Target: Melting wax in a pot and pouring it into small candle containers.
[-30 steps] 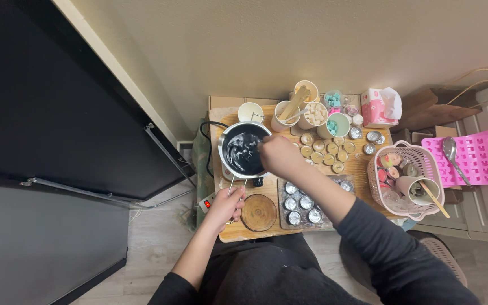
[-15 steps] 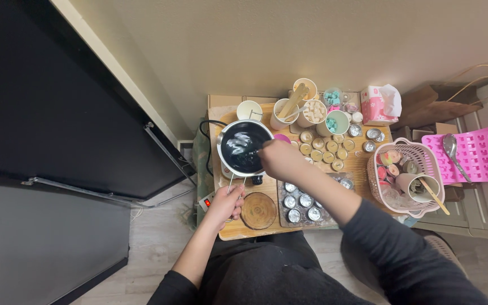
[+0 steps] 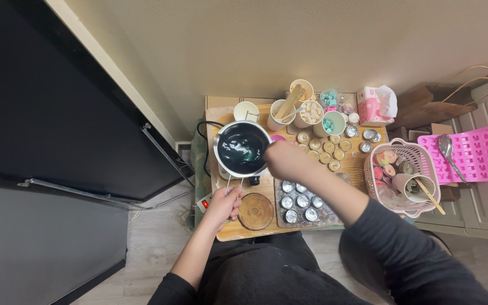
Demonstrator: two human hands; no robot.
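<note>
A steel pot (image 3: pixel 219 161) with dark, glossy liquid stands on a small hotplate at the left of a low wooden table (image 3: pixel 352 160). My left hand (image 3: pixel 223 203) grips the pot's wire handle near the table's front edge. My right hand (image 3: pixel 282 158) hovers at the pot's right rim, fingers closed on a thin stirring stick that dips into the liquid. The stick is mostly hidden by my hand.
A round wooden coaster (image 3: pixel 256 211) and a tray of small metal cups (image 3: pixel 302 201) sit in front. Behind are paper cups (image 3: pixel 312 112) with sticks and wax cubes, gold tins (image 3: pixel 326 151), a pink basket (image 3: pixel 405 177), a tissue box (image 3: pixel 373 105) and a pink mould (image 3: pixel 473 154).
My right hand has shifted slightly right and back along the pot's rim while stirring; the swirls in the liquid have changed. My left hand stays on the handle.
</note>
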